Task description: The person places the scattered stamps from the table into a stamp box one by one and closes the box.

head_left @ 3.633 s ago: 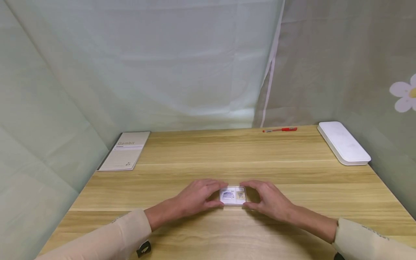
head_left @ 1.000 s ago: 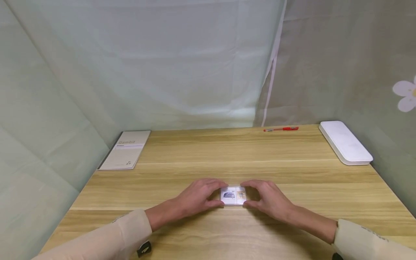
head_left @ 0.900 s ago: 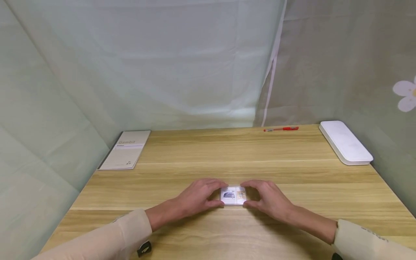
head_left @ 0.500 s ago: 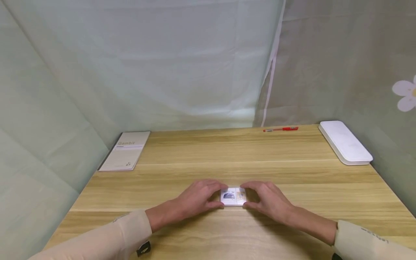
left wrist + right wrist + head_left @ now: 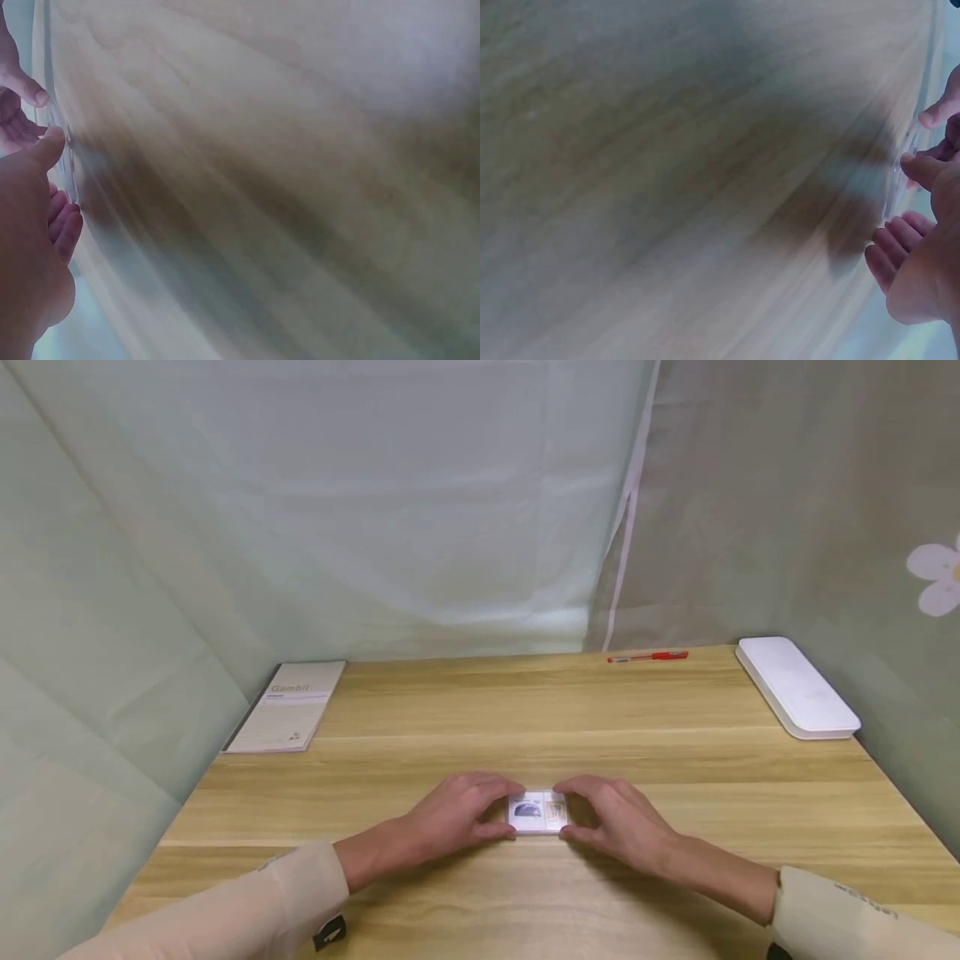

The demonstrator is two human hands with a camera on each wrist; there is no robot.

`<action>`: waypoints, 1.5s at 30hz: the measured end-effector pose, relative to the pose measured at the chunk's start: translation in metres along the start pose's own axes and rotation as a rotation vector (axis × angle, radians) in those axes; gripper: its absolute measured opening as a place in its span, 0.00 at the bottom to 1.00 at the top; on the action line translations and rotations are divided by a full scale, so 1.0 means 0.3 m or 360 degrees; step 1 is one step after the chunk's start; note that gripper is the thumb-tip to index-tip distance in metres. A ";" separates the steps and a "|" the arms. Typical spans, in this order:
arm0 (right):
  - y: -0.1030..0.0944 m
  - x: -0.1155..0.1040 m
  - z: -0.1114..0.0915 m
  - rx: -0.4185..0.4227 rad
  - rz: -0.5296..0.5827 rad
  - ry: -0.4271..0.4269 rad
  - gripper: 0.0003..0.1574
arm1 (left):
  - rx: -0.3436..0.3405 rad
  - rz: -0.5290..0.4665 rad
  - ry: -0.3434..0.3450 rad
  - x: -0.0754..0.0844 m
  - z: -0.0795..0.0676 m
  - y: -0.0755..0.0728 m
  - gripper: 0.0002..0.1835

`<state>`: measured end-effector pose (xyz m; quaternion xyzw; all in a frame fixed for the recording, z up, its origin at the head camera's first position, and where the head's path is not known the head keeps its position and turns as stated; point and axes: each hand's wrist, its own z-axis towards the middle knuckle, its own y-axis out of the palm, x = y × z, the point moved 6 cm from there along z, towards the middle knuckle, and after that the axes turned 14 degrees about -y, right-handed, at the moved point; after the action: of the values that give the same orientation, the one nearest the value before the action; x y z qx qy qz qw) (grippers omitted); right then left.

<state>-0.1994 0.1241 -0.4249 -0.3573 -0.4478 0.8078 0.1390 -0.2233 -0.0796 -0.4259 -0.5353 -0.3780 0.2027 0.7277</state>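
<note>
A small flat rectangular case (image 5: pixel 528 825) with a clear-looking rim lies on the wooden table in the head view. Two printed pictures show on its face, a dark rounded shape on the left and an orange-framed figure on the right; their kind is too small to tell. My left hand (image 5: pixel 457 814) grips its left end between thumb and fingers. At the right end, my right hand (image 5: pixel 622 818) holds it the same way. Both wrist views show the hands, left (image 5: pixel 26 225) and right (image 5: pixel 930 255), with the case only a thin edge-on sliver.
A notebook (image 5: pixel 288 710) marked "Gambit" lies at the table's back left. By the far edge rests a red pen (image 5: pixel 648 657). A white rounded box (image 5: pixel 798 689) sits at the back right. Curtains (image 5: pixel 450 510) hang behind the wooden table (image 5: pixel 465 702).
Both hands keep their hold and their place. Compared with the oldest frame, the pictures on the case look brighter and clearer. The head view has shifted very slightly.
</note>
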 end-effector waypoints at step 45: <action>0.007 0.013 -0.011 0.0056 0.0157 0.0065 0.35 | 0.0018 -0.0067 -0.0122 -0.007 -0.024 0.004 0.29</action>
<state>-0.1997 0.1271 -0.4295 -0.3927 -0.4123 0.8141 0.1142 -0.2191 -0.0852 -0.4289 -0.5149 -0.4157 0.2100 0.7197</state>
